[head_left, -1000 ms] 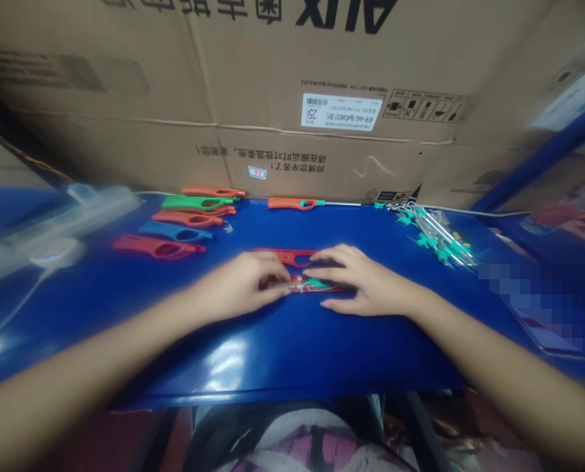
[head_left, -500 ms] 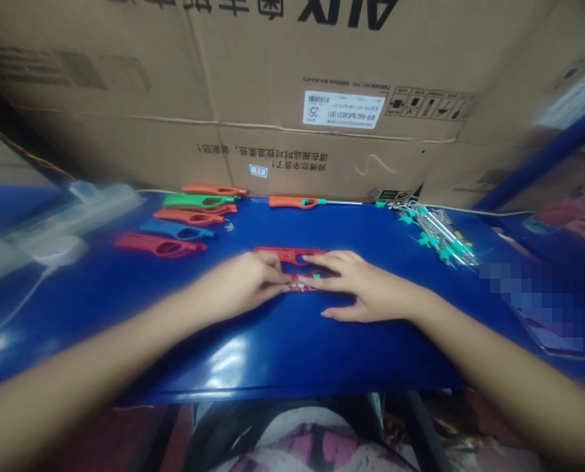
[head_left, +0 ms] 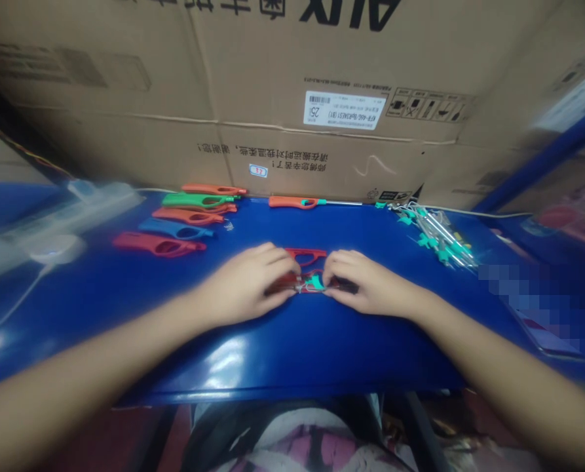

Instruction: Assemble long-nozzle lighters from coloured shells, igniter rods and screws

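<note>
Between my hands lies the near red lighter half-shell [head_left: 312,290], with a green trigger [head_left: 314,282] and thin wires in its middle. My left hand [head_left: 260,278] curls around its left end, thumb on the near side and fingers on the far side. At the right end, my right hand [head_left: 358,282] grips it between bent fingers and thumb. Just beyond lies another red half-shell [head_left: 308,252], its left part hidden behind my left hand. Fingers cover much of the near shell.
Several coloured lighter casings [head_left: 162,244] lie in a row at the left. A complete-looking orange lighter [head_left: 295,202] rests by the cardboard [head_left: 253,98] at the back. Metal tubes with green triggers [head_left: 437,233] are piled at the right. A power strip [head_left: 100,203] stands far left.
My right hand's spread fingers have drawn in and closed on the near shell's right end. My left hand has shifted slightly right and wraps its left end. The green trigger shows more fully.
</note>
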`<state>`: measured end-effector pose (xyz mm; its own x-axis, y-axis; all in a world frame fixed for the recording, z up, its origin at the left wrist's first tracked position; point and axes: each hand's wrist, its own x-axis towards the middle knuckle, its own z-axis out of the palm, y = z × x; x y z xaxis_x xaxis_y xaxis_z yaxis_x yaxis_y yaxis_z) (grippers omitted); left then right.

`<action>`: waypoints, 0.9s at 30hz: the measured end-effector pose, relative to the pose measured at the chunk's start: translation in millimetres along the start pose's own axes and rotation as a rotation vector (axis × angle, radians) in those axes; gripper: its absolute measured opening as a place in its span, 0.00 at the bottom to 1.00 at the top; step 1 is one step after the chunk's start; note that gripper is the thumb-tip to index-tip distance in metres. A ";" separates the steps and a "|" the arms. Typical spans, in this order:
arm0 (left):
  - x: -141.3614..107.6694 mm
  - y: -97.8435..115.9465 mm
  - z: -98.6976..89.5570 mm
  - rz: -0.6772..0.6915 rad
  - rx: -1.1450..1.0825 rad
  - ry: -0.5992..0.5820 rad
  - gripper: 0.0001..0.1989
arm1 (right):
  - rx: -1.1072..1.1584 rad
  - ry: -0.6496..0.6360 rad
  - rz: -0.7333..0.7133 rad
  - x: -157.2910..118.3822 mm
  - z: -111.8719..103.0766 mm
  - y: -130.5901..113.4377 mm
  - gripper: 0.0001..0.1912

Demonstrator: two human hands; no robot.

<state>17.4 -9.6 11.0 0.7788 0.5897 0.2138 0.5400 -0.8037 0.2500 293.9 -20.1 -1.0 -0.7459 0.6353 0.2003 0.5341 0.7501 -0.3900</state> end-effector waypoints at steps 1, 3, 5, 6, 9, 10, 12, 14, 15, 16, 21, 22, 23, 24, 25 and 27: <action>0.6 0.8 1.8 0.027 -0.027 -0.006 0.10 | 0.010 -0.003 0.000 0.4 1.0 -0.1 0.02; 1.1 1.5 6.6 0.073 -0.081 -0.011 0.08 | 0.026 -0.005 -0.002 0.9 2.6 0.1 0.02; 0.6 0.9 12.3 0.113 -0.122 -0.001 0.09 | 0.036 -0.002 -0.001 1.0 3.2 0.4 0.01; 0.2 0.3 15.0 0.129 -0.135 0.005 0.10 | 0.038 -0.002 -0.001 1.0 3.1 0.4 0.01; -1.0 -1.3 20.6 0.148 -0.136 0.015 0.11 | 0.037 -0.005 -0.009 0.9 1.7 -0.8 0.01; -1.2 -1.6 21.6 0.146 -0.129 0.012 0.12 | 0.036 -0.004 -0.011 1.0 1.2 -1.5 0.01; -1.1 -1.9 22.4 0.140 -0.115 0.004 0.13 | 0.033 0.001 -0.007 1.3 0.5 -2.6 0.02; -0.7 -2.0 22.7 0.137 -0.107 -0.006 0.13 | 0.024 0.005 0.015 1.7 0.9 -3.0 0.02; -0.4 -2.1 22.8 0.135 -0.106 -0.010 0.14 | 0.021 0.005 0.029 1.9 1.5 -2.8 0.02; -0.2 -2.2 23.0 0.132 -0.106 -0.013 0.14 | 0.019 0.008 0.042 2.0 2.3 -2.5 0.01; 0.3 -3.0 24.0 0.141 -0.104 -0.014 0.15 | 0.046 0.034 0.053 1.1 3.8 -0.5 0.01; 0.2 -3.1 23.9 0.142 -0.103 -0.017 0.15 | 0.052 0.037 0.051 0.8 3.0 -0.4 0.02; 0.1 -3.2 23.7 0.142 -0.102 -0.021 0.16 | 0.056 0.038 0.048 0.7 1.9 -0.4 0.04; -0.1 -3.3 23.4 0.140 -0.102 -0.023 0.16 | 0.060 0.038 0.047 0.6 0.6 -0.5 0.04; -0.2 -3.3 23.1 0.138 -0.102 -0.024 0.16 | 0.066 0.034 0.048 0.7 -0.6 -0.5 0.05; -0.4 -3.5 22.6 0.141 -0.098 -0.027 0.16 | 0.078 0.025 0.048 0.9 -2.4 -0.4 0.05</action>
<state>22.5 -8.9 -11.3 0.8538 0.4679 0.2284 0.3918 -0.8662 0.3100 293.9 -19.4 1.5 -0.7094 0.6751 0.2023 0.5356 0.7030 -0.4678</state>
